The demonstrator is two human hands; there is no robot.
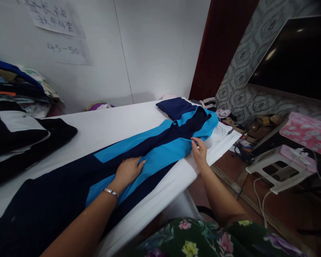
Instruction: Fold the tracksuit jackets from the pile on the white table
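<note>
A long navy and bright-blue garment (166, 153) lies stretched across the white-covered table, its collar end toward the far right. My left hand (130, 173), with a silver bracelet at the wrist, rests on the middle of it; the fingers are closed on a fold of the blue panel. Farther along, my right hand (199, 151) pinches the near edge of the blue fabric between thumb and fingers. Beneath the collar end sits a folded navy cloth (175, 107). What the lower end of the garment looks like is dark and partly out of view.
Black and white clothing (21, 135) lies at the left, before a pile of clothes (16, 84). Small scissors-like dark tool (230, 131) rests near the table's right end. A white stool (283, 166) with cables stands on the floor at right, near cardboard boxes (259, 126).
</note>
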